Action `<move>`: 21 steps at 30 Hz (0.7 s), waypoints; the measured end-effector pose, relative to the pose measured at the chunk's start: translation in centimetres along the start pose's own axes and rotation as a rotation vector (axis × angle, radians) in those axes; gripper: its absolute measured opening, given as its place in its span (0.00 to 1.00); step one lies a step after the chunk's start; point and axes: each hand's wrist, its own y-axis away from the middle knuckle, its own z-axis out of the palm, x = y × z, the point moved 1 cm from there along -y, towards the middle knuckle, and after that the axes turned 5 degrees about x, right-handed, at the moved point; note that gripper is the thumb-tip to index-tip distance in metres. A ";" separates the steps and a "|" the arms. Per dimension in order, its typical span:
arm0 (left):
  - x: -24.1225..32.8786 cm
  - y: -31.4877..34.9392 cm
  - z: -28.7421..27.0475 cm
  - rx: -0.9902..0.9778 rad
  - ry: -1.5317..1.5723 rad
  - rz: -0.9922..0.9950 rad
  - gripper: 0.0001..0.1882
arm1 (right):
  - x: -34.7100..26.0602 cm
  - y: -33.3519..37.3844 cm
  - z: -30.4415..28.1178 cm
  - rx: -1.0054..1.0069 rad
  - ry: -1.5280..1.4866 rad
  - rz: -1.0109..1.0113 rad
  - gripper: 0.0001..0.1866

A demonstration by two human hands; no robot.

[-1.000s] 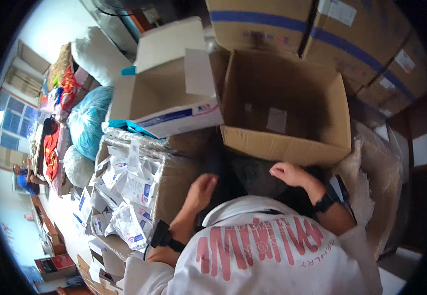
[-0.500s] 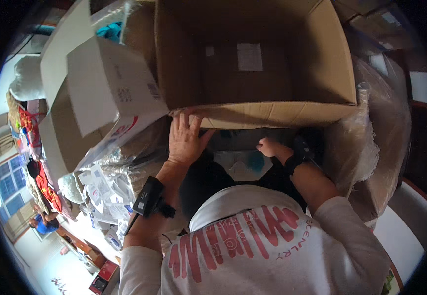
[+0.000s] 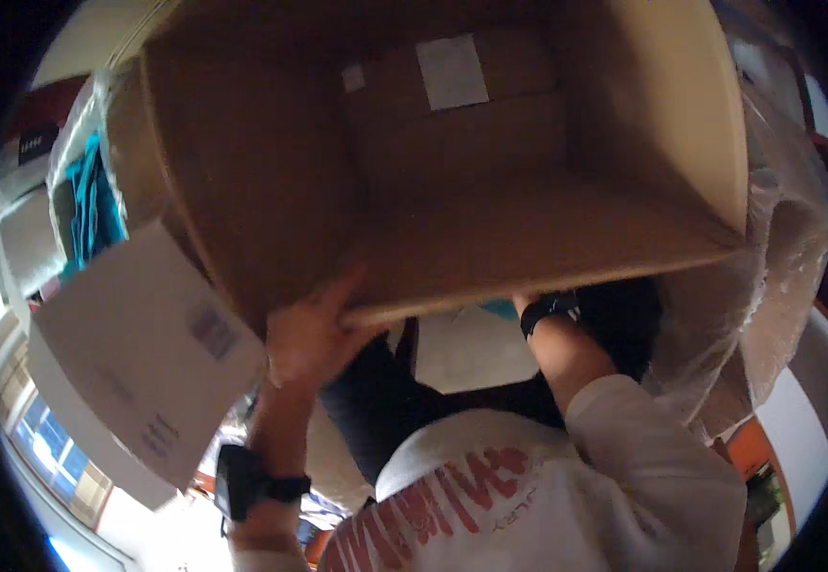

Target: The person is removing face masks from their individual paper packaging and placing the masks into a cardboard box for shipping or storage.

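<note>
A large brown cardboard box (image 3: 538,224) fills the upper middle, its open top tilted toward me. Two white labels show on its inside. My left hand (image 3: 311,334) grips the box's near rim at the left corner, thumb and fingers on either side of the edge; it is slightly blurred. Beneath that rim, my right hand (image 3: 525,302) reaches forward, and the cardboard hides most of its fingers. A white carton flap (image 3: 147,353) hangs beside my left hand. I wear black devices on both wrists.
Plastic-wrapped brown cartons (image 3: 781,257) stand close by on the right. At the left, a teal item (image 3: 94,205) sits in clear plastic wrapping. A pale panel (image 3: 466,348) lies between my legs, below the box. A window (image 3: 47,443) shows at the far left.
The box has come nearer and tilts more toward me, its left side now farther left. My left hand moved left and back with the rim; my right hand went under it.
</note>
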 end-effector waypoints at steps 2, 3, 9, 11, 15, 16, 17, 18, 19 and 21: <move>-0.5 1.0 0.8 0.111 -0.004 0.082 0.28 | -0.8 -1.7 0.0 0.031 -0.025 0.052 0.10; -0.7 1.2 1.3 0.167 0.004 0.139 0.29 | -0.5 -2.5 0.2 0.045 -0.030 0.085 0.10; -1.1 0.9 2.1 0.155 0.144 0.205 0.27 | 1.2 -6.4 3.3 0.098 -0.063 0.229 0.09; -1.2 1.8 2.0 0.091 0.107 0.166 0.26 | 1.1 -7.4 3.9 0.112 -0.079 0.250 0.09; -0.8 1.4 1.7 0.032 0.060 0.127 0.26 | 1.0 -8.4 4.9 0.130 -0.097 0.278 0.09; -1.5 2.8 2.1 -0.203 -0.114 0.062 0.24 | 1.1 -8.5 5.2 0.135 -0.101 0.281 0.09; -1.6 2.8 2.1 -0.215 -0.116 0.066 0.24 | 1.0 -8.3 5.3 0.137 -0.104 0.284 0.09; -1.7 2.8 2.2 -0.196 -0.107 0.050 0.24 | 0.8 -8.1 5.6 0.141 -0.104 0.287 0.09; -1.7 2.9 2.3 -0.176 -0.096 0.034 0.25 | 1.0 -8.2 5.7 0.147 -0.104 0.286 0.09; -1.1 3.6 2.3 -0.149 -0.063 -0.002 0.25 | 1.3 -7.5 5.8 0.156 -0.096 0.285 0.09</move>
